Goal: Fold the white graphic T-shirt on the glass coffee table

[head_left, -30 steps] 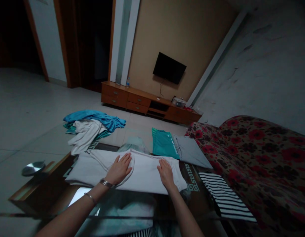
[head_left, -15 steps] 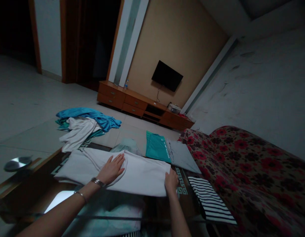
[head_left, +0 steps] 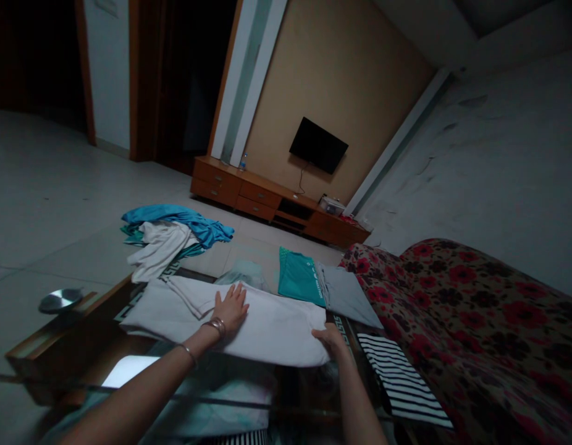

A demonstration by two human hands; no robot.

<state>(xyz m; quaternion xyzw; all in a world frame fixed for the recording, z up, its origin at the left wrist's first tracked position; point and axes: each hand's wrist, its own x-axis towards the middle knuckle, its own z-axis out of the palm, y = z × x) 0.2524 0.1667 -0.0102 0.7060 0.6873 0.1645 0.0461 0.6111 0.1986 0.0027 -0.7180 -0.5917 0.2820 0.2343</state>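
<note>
A white garment [head_left: 267, 327] lies folded lengthwise across a glass-topped table [head_left: 82, 309]. My left hand [head_left: 231, 307] rests flat on its middle, fingers spread, pressing the cloth down. At the garment's right end, my right hand [head_left: 331, 338] grips the near corner of the cloth. A bracelet and a watch sit on my left wrist.
A heap of blue, teal and white clothes [head_left: 170, 235] lies at the table's far left. A folded teal shirt [head_left: 298, 278], a grey one [head_left: 348, 296] and a black-and-white striped one [head_left: 401, 380] lie to the right. A floral sofa [head_left: 475, 321] borders the right side. A round metal dish [head_left: 58, 300] sits at left.
My right hand slid from the top of the garment to its right end and took hold of the corner. My left hand stayed pressed on the middle. The camera shifted slightly.
</note>
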